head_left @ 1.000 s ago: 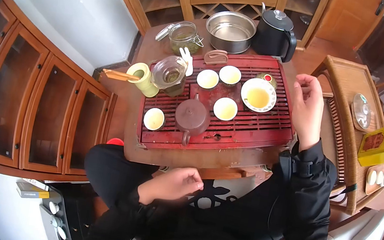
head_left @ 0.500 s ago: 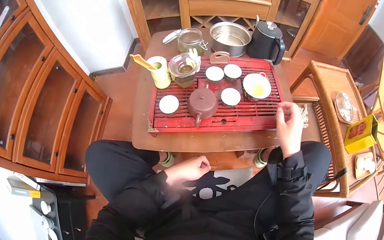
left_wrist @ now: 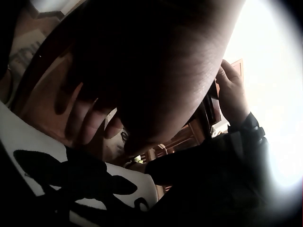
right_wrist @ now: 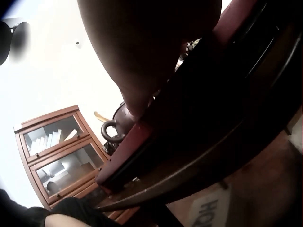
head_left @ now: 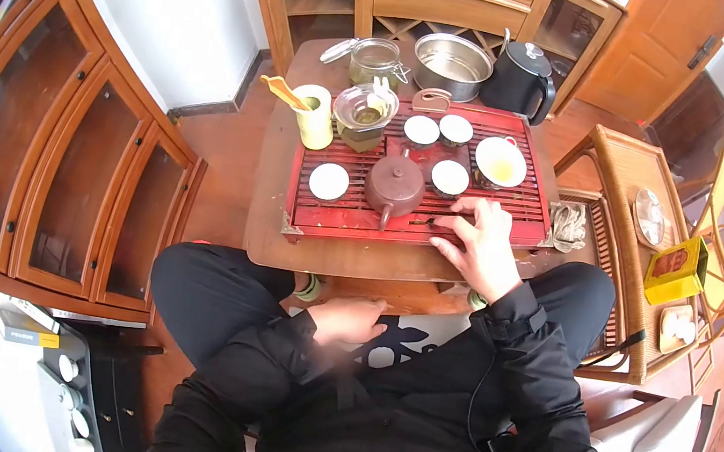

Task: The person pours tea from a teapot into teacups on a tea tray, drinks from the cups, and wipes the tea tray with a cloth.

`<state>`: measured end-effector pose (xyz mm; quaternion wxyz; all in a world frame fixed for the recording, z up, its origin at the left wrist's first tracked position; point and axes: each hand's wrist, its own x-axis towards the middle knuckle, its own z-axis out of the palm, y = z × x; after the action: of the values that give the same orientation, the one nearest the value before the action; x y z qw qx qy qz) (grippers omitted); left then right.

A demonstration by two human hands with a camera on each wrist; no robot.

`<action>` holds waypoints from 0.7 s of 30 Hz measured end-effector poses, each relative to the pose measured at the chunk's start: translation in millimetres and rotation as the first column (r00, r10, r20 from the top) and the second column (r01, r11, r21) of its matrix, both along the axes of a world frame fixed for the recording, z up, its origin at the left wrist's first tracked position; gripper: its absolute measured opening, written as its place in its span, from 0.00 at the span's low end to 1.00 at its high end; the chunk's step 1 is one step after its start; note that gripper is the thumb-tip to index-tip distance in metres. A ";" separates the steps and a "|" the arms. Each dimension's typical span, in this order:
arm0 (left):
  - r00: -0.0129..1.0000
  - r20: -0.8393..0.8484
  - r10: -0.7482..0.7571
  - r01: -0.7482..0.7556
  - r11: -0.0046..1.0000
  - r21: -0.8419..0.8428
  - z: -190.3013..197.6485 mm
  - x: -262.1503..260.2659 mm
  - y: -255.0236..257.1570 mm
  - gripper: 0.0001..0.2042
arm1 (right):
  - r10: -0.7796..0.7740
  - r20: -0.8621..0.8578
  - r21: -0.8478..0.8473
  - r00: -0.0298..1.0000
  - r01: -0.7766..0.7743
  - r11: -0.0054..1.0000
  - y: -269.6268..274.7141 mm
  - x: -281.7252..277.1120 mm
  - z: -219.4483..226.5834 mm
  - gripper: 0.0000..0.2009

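My right hand (head_left: pixel 480 245) reaches over the front right edge of the red slatted tea tray (head_left: pixel 344 221), fingers loosely bent, with nothing seen in its grasp. Just left of its fingertips stands a brown clay teapot (head_left: pixel 395 184), its handle towards me; the right wrist view shows the teapot (right_wrist: pixel 124 120) beyond the hand. Behind the hand are a white cup (head_left: pixel 450 178) and a wider bowl of yellow tea (head_left: pixel 497 164). Another white cup (head_left: pixel 328 182) sits left of the teapot. My left hand (head_left: pixel 347 320) hangs relaxed over my lap, below the table edge, touching none of the tea things.
On the tray's left stand a glass pitcher with a strainer (head_left: pixel 364 118) and a pale green tool holder (head_left: pixel 314 124). Behind are a glass jar (head_left: pixel 375 62), a steel pot (head_left: pixel 451 68) and a black kettle (head_left: pixel 519 85). A wicker side table (head_left: pixel 626 173) flanks the right.
My right hand has moved left from beside the tray's right edge to over its front edge, closer to the teapot. The left hand stays over my lap. The head view has shifted slightly.
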<state>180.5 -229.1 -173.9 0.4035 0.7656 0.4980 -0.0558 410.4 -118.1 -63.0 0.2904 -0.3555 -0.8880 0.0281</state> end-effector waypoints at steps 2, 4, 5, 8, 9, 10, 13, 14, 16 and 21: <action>0.999 0.029 -0.014 0.013 0.999 0.031 6.6 1.4 0.2 0.23 | -0.018 0.012 0.044 1.000 0.017 0.999 -3.2 -3.2 -2.2 0.13; 0.999 -0.038 -0.004 0.004 1.000 0.000 15.1 3.0 1.0 0.23 | -0.032 0.068 0.058 0.997 0.028 0.998 -4.4 -3.8 -1.5 0.15; 0.999 -0.036 -0.001 0.002 1.000 0.002 14.4 2.9 1.3 0.23 | -0.029 0.069 0.059 0.997 0.025 0.998 -4.0 -3.5 -2.2 0.15; 0.999 -0.031 -0.008 0.009 0.999 0.035 9.3 3.2 -5.8 0.23 | -0.014 0.136 0.050 0.991 0.007 0.999 -3.8 -3.5 -6.1 0.17; 1.000 -0.009 -0.016 0.016 0.998 0.066 8.3 3.3 -8.6 0.23 | -0.014 0.153 0.060 0.988 0.005 0.998 -4.1 -4.4 -6.2 0.17; 1.000 0.009 -0.029 0.028 0.994 0.102 12.2 2.9 -6.2 0.23 | -0.021 0.167 0.074 0.986 0.009 0.997 -3.2 -5.3 -5.2 0.17; 0.999 -0.022 -0.030 0.031 0.998 0.058 23.6 5.4 -6.1 0.23 | -0.024 0.160 0.086 0.987 0.010 0.996 -7.7 -8.7 -1.7 0.18; 0.999 -0.023 -0.027 0.028 0.998 0.060 23.7 6.1 -5.8 0.23 | -0.021 0.159 0.088 0.987 0.007 0.996 -7.9 -10.8 -3.6 0.18; 0.999 -0.033 -0.041 0.043 0.997 0.069 23.3 6.6 -6.6 0.23 | -0.045 0.200 0.106 0.979 0.024 0.994 -7.2 -15.9 -8.4 0.18; 0.999 -0.035 -0.038 0.040 0.997 0.073 17.1 5.1 -8.4 0.24 | -0.048 0.192 0.106 0.980 0.028 0.994 -8.9 -18.8 -5.4 0.19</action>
<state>185.6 -237.6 -156.8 0.3654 0.7885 0.4913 -0.0579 391.6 -127.0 -68.4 0.2205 -0.3581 -0.9054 -0.0578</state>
